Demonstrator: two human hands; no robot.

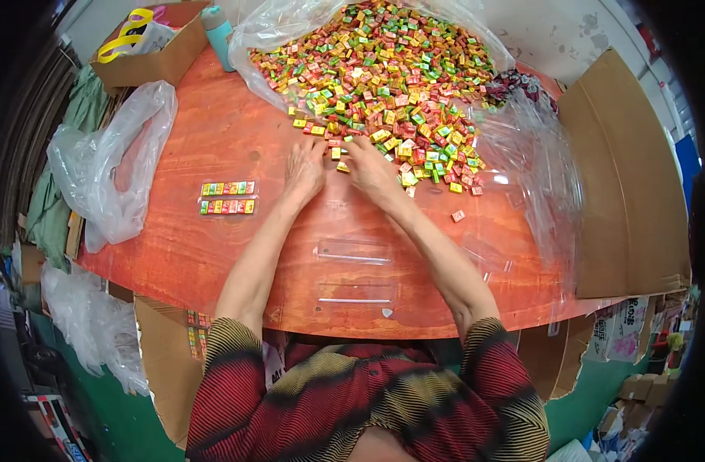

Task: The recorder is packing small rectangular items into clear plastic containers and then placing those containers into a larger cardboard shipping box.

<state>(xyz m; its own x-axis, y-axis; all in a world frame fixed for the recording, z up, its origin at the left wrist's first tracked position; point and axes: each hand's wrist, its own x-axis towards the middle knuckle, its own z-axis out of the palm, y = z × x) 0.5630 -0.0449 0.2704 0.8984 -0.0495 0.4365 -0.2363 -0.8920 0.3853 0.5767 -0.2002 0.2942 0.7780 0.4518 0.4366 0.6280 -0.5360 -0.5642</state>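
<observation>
A big heap of small wrapped blocks (pixel 383 73) in red, yellow, green and orange covers the far middle of the table. At its near edge my left hand (pixel 305 168) has its fingers curled in by several loose blocks. My right hand (pixel 372 171) is close beside it, thumb and fingers bent around the small blocks there. The fingertips partly hide what each hand grips. Two clear plastic trays (pixel 355 300) lie between my forearms, near the table's front edge. To the left rests a clear tray filled with two rows of blocks (pixel 228 198).
A crumpled clear bag (pixel 110 169) lies on the left edge of the red table (pixel 206 131). Behind it are a cardboard box (pixel 148 54) and a teal bottle (pixel 217 37). On the right, clear plastic film (pixel 533 177) lies before an upright cardboard panel (pixel 626 185).
</observation>
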